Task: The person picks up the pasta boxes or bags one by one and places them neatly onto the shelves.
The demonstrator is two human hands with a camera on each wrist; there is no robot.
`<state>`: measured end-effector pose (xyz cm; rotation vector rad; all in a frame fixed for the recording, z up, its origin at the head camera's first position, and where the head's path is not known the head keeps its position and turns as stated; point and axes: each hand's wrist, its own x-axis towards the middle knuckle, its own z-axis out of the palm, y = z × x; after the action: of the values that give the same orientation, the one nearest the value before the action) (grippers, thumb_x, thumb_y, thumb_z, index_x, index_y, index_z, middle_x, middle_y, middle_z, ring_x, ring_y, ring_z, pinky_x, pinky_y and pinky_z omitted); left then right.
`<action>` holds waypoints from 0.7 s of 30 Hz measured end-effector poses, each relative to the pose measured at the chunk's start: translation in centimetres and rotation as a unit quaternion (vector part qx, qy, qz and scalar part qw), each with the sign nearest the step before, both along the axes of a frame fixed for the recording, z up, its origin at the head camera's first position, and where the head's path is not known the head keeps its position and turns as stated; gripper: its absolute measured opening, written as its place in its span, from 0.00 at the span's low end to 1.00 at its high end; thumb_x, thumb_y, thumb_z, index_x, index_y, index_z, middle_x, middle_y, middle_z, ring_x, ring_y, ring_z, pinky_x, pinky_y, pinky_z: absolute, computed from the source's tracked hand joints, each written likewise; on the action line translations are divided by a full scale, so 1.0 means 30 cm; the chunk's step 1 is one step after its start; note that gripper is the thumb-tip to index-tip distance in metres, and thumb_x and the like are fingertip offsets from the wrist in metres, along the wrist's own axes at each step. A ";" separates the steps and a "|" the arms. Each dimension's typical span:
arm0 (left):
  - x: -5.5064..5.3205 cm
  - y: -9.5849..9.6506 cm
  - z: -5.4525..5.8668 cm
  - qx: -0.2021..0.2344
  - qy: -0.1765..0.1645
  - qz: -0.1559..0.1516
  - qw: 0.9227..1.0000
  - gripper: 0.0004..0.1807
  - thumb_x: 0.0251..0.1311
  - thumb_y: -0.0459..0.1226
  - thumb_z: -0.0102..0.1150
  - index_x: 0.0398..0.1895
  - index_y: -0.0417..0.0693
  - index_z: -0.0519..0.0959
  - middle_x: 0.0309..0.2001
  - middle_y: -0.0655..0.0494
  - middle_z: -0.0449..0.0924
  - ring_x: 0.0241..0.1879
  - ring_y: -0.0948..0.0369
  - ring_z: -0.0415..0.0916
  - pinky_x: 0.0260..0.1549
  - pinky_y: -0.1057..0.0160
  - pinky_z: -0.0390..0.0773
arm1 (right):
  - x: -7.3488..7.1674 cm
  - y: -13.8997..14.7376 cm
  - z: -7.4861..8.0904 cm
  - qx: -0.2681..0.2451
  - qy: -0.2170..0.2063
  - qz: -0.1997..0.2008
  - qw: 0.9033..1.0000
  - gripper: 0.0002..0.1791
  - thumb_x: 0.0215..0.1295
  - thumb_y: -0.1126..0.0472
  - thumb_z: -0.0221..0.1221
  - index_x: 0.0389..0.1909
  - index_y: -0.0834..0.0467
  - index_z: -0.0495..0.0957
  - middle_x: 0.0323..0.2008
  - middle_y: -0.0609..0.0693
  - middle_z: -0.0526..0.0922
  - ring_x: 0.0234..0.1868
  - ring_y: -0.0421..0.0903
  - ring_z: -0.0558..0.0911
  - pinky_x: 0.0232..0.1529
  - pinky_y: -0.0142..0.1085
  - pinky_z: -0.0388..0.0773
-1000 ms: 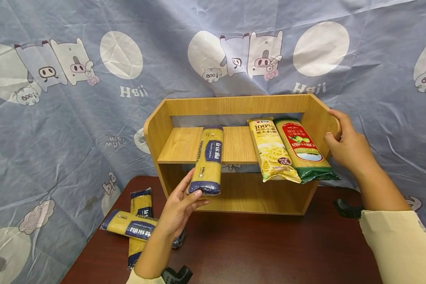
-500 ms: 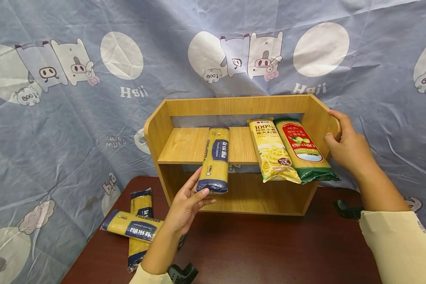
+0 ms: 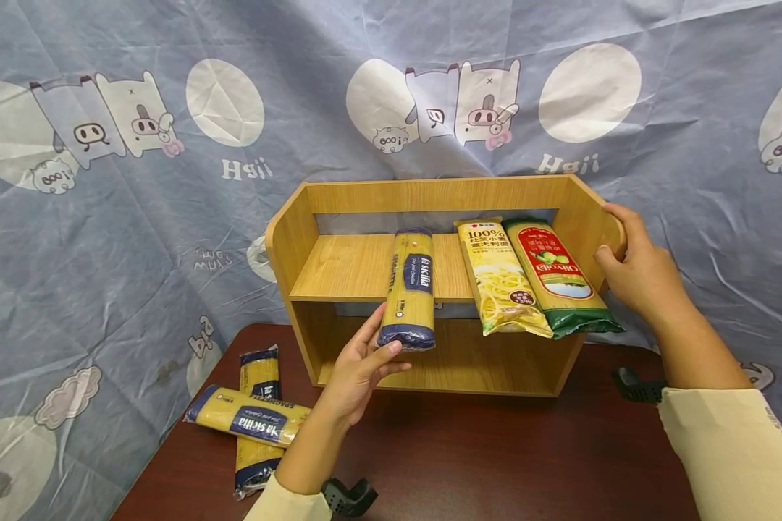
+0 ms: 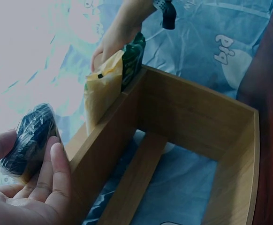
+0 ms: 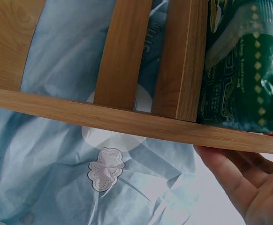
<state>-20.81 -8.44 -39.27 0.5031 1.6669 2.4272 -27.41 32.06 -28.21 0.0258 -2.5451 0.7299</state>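
Observation:
My left hand (image 3: 358, 373) holds a blue-and-yellow spaghetti pack (image 3: 409, 289) by its near end, thumb on top and fingers beneath. The pack's far part lies over the upper board of a wooden shelf (image 3: 345, 264), its near end sticking out past the front edge. In the left wrist view the dark end of the pack (image 4: 31, 138) shows between thumb and fingers. My right hand (image 3: 645, 268) grips the shelf's right side panel. Beside it, a green-ended Olivoila pasta pack (image 3: 557, 275) and a yellow noodle pack (image 3: 500, 278) lie on the upper board, overhanging the front.
More spaghetti packs lie crossed on the dark red table at the left: one on top (image 3: 247, 416), another below (image 3: 259, 373). A patterned cloth (image 3: 313, 108) hangs behind the shelf. The shelf's lower level (image 3: 476, 358) is under the packs.
My left hand has moved right with the spaghetti pack, along the upper board toward the yellow noodle pack. The right hand has stayed on the side panel.

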 end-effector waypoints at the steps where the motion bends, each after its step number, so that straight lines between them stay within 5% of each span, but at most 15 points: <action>1: -0.002 0.005 0.001 0.000 0.001 -0.001 1.000 0.38 0.71 0.33 0.57 0.79 0.65 0.56 0.70 0.46 0.70 0.54 0.60 0.81 0.48 0.60 0.84 | 0.000 -0.001 0.000 -0.001 0.000 0.000 1.000 0.37 0.71 0.55 0.46 0.79 0.38 0.49 0.37 0.70 0.79 0.38 0.67 0.77 0.31 0.45 0.66; 17: -0.048 0.073 0.015 -0.014 -0.017 -0.006 1.000 0.39 0.71 0.35 0.58 0.80 0.64 0.54 0.70 0.45 0.70 0.52 0.60 0.82 0.47 0.62 0.84 | -0.001 -0.002 0.001 -0.001 -0.001 0.001 1.000 0.37 0.71 0.55 0.46 0.79 0.38 0.49 0.37 0.69 0.78 0.38 0.67 0.76 0.32 0.45 0.66; 21: -0.060 0.093 0.014 -0.015 -0.016 -0.009 1.000 0.39 0.71 0.36 0.58 0.80 0.64 0.53 0.70 0.46 0.70 0.56 0.53 0.81 0.47 0.62 0.84 | 0.000 -0.003 0.000 -0.003 -0.003 0.001 1.000 0.37 0.71 0.55 0.46 0.80 0.38 0.49 0.37 0.70 0.78 0.38 0.67 0.76 0.32 0.45 0.66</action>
<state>-22.61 -5.65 -38.84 0.4709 1.6754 2.3808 -27.41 31.97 -28.21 0.0252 -2.5498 0.7393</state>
